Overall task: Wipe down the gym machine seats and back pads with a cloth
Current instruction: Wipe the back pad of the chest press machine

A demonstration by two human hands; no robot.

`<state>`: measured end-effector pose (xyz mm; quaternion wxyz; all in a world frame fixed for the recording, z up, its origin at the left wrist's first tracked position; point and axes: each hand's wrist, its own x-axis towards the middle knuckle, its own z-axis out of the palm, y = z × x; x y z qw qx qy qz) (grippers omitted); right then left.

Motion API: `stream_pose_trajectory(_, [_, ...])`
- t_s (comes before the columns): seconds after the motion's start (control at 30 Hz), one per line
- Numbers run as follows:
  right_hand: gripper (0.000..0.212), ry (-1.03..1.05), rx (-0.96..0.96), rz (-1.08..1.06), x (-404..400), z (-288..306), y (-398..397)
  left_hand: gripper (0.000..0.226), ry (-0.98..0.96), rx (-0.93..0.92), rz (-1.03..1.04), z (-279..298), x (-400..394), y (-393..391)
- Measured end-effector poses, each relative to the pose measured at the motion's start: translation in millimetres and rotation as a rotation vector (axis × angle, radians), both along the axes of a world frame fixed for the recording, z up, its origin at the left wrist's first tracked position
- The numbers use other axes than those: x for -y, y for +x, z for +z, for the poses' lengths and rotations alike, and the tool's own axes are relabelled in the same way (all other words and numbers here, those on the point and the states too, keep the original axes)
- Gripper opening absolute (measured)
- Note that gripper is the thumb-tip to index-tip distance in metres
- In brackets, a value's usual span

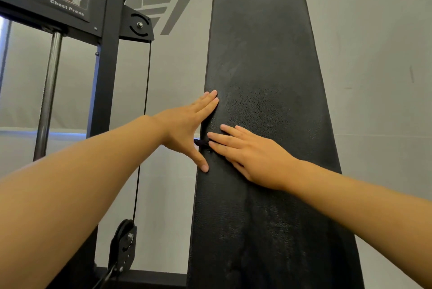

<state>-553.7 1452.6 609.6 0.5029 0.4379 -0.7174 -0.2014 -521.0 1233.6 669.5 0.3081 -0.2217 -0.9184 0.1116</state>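
A tall black textured back pad [264, 54] stands upright in the middle of the view. My left hand [187, 125] lies flat with straight fingers against the pad's left edge, thumb spread downward. My right hand [252, 155] rests flat on the pad just right of it, fingers straight and pointing up-left. A small dark scrap [201, 143], perhaps a bit of cloth, shows between the two hands at the pad's edge; most of it is hidden, and I cannot tell what it is.
The black chest press frame [105, 66] with a chrome guide rod [49, 92], a thin cable [143, 125] and a pulley [122, 244] stands to the left. A grey wall with a logo [170, 5] is behind.
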Motion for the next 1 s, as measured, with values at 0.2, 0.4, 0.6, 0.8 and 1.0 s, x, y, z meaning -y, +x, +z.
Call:
stream_pose_trajectory(0.2, [0.049, -0.008, 0.049, -0.013, -51, -10, 1, 0.15, 0.037, -0.034, 0.019, -6, -7, 3])
stream_pose_trajectory(0.4, [0.048, -0.011, 0.009, 0.007, -35, -9, 4, 0.151, 0.034, -0.043, 0.07, -7, -13, 9])
stream_pose_trajectory(0.6, [0.053, -0.008, 0.099, 0.052, 21, -4, 2, 0.153, 0.027, -0.048, 0.105, -11, -26, 10])
stream_pose_trajectory(0.8, [0.05, -0.002, 0.11, 0.042, -46, -7, -1, 0.159, 0.067, -0.032, 0.072, -15, -19, 7])
stream_pose_trajectory(1.0, [0.042, -0.377, 0.08, 0.153, -83, -39, -3, 0.158, 0.041, -0.129, 0.106, -23, -28, -2])
